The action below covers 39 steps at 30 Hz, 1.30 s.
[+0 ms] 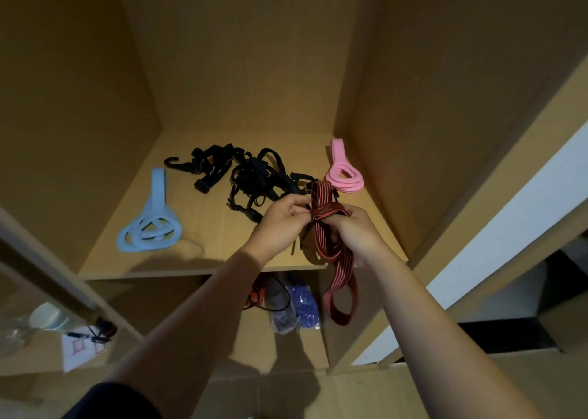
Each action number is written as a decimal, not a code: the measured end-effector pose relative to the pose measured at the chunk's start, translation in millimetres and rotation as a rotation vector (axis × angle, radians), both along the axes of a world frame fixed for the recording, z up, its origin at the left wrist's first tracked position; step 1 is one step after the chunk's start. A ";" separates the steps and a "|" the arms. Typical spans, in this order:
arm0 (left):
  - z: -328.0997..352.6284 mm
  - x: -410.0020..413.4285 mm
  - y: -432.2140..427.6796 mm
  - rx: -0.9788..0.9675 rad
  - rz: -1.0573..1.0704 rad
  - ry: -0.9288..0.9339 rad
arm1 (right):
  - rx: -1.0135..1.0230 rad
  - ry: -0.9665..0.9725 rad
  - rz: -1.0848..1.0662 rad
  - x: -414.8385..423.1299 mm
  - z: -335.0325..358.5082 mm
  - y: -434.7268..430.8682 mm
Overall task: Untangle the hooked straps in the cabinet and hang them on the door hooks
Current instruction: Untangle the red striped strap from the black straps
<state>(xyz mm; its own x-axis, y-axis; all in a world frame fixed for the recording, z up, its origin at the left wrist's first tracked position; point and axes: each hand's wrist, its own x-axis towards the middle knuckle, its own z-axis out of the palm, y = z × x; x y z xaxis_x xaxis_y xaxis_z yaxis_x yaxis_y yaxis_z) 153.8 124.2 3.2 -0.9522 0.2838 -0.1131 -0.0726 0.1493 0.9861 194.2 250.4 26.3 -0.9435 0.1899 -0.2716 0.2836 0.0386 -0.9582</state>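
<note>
Far left, low, outside the cabinet: a counter [38, 355] carries a white bowl [47, 316], a paper card with red shapes [78, 353] and a dark cable [98, 331] lying on the card's top edge.

Upper cabinet compartment, on the shelf [203, 237]: a light blue strap [149, 224] lies coiled at the left, flat, apart from the rest. The black straps [245, 176] sit mid-shelf toward the back in one tangled heap, with a hook sticking out at the heap's left end.

The left hand [281, 219] is over the shelf front, its fingertips pinching the red striped strap [331, 240] at the dark red band round its upper part. The strap is held in the air just in front of the black heap; whether the two touch is unclear. The right hand [354, 232] is wrapped around the same strap from the right. The strap's loops hang down past the shelf edge.

A pink strap [343, 170] lies coiled at the back right of the shelf, near the side wall.

Lower compartment, under the shelf: an orange and black item [256, 294], a clear bag [280, 318] and a blue patterned bag [305, 307], close together.
</note>
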 end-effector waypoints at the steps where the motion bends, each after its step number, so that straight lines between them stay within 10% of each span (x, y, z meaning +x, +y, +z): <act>1: 4.6 7.7 0.9 0.027 0.001 -0.032 | -0.023 0.014 0.001 4.2 4.9 0.1; 14: 28.7 94.5 3.0 0.202 0.244 -0.174 | -0.115 0.141 0.050 72.5 39.8 -3.6; 21: 56.2 121.9 -13.8 0.922 0.220 -0.319 | -0.105 0.233 0.079 93.8 53.2 -19.1; 29: 48.6 127.1 -32.3 0.278 -0.193 -0.262 | -0.109 0.163 0.048 92.4 71.6 -42.0; 39: 69.2 111.3 -47.7 0.180 -0.193 -0.184 | 0.128 0.196 0.027 76.4 83.2 -65.6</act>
<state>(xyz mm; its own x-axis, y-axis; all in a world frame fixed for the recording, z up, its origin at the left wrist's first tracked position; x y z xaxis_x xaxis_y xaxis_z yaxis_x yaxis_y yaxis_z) 265.1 76.5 72.4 -0.8470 0.4885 -0.2097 -0.2393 0.0019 0.9710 270.6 184.8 109.6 -0.9810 0.1851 -0.0584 0.0901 0.1679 -0.9817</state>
